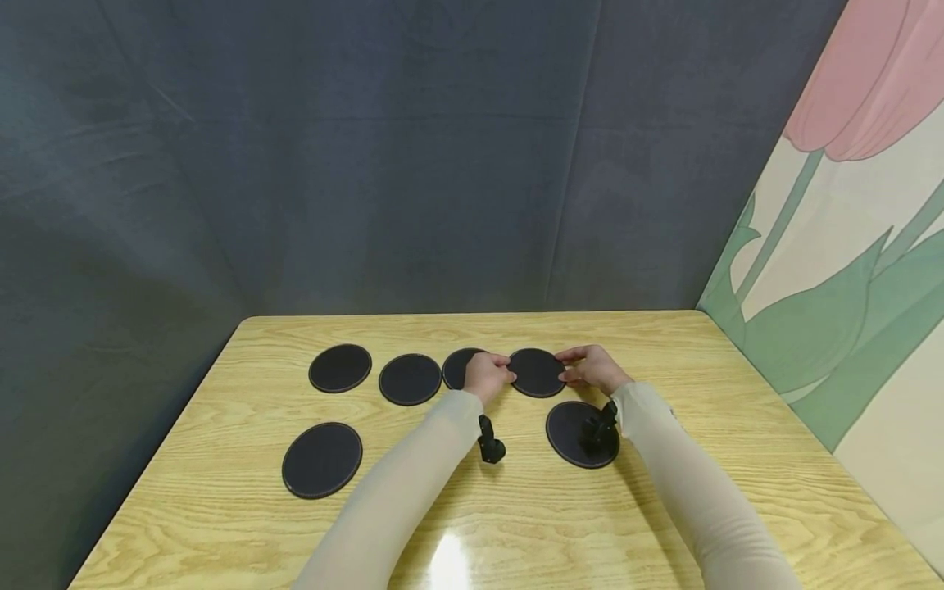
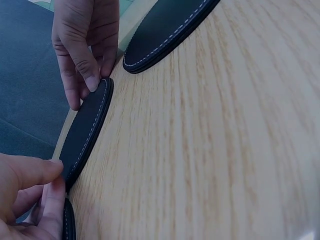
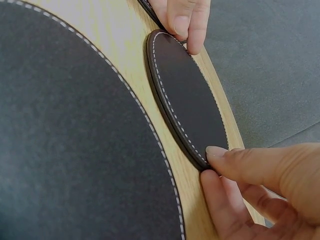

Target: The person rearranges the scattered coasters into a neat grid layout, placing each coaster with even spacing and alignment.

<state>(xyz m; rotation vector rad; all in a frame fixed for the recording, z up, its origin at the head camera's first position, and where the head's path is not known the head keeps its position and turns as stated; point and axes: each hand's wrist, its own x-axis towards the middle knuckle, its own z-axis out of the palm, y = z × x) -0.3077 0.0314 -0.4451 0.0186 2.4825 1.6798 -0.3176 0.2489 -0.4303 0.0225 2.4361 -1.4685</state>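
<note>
A round black coaster (image 1: 537, 373) with pale stitching round its rim lies flat at the back of the table, between the two hands. My left hand (image 1: 488, 377) pinches its left edge, the thumb on the upper face in the left wrist view. On the opposite edge, my right hand (image 3: 265, 187) grips with the thumb on top and fingers along the side. Another coaster (image 1: 456, 367) sits just to the left, partly hidden by the left hand. Below the right wrist lies one more coaster (image 1: 571, 430), its stitched edge large in the right wrist view.
Further coasters lie to the left: one in the back row (image 1: 410, 379), one beyond it (image 1: 340, 368) and one nearer the front (image 1: 322, 460). A dark curtain (image 1: 398, 164) hangs behind the wood-grain table (image 1: 516, 524). A tulip-patterned wall (image 1: 848, 328) borders the right side.
</note>
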